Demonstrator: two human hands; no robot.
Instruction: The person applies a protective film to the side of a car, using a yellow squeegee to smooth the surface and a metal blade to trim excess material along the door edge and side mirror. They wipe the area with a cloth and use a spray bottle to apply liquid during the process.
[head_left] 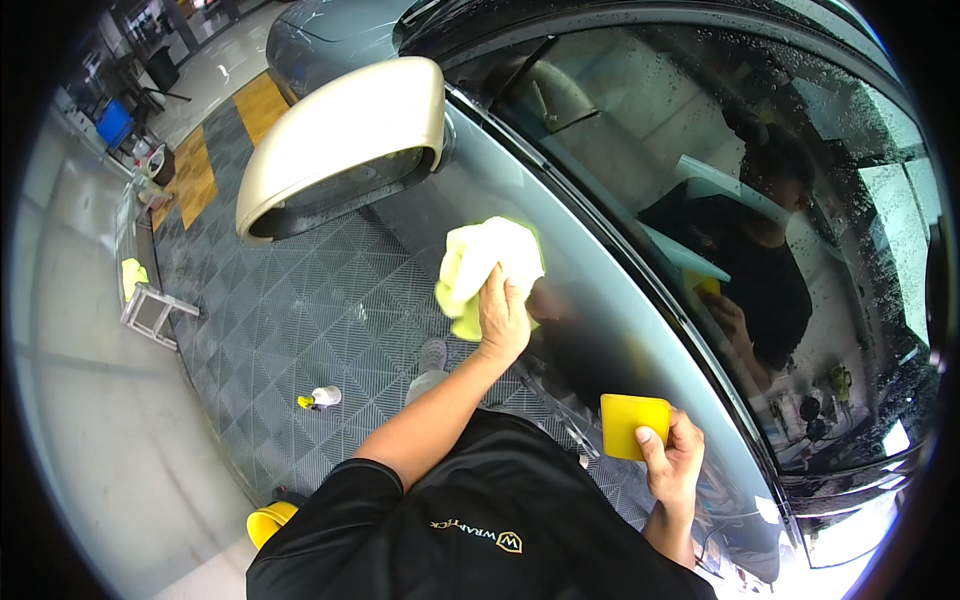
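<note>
A pale yellow-green cloth (492,258) is bunched under my left hand (505,318), whose fingers press it near the grey car door (580,260). Whether the cloth touches the paint I cannot tell. My right hand (674,455) grips a flat yellow squeegee card (622,422) between thumb and fingers, out in front of the door's lower right part. Just beyond the cloth, a cream-coloured side mirror (350,130) juts from the door. Above the door, the dark side window (640,140) carries water drops and reflects a person.
A white spray bottle with a yellow head (322,397) is on the grey tiled floor (290,320). By the left wall stand a small metal step stool (155,315) and another yellow-green cloth (133,275). A yellow bucket (268,522) is close behind my left elbow.
</note>
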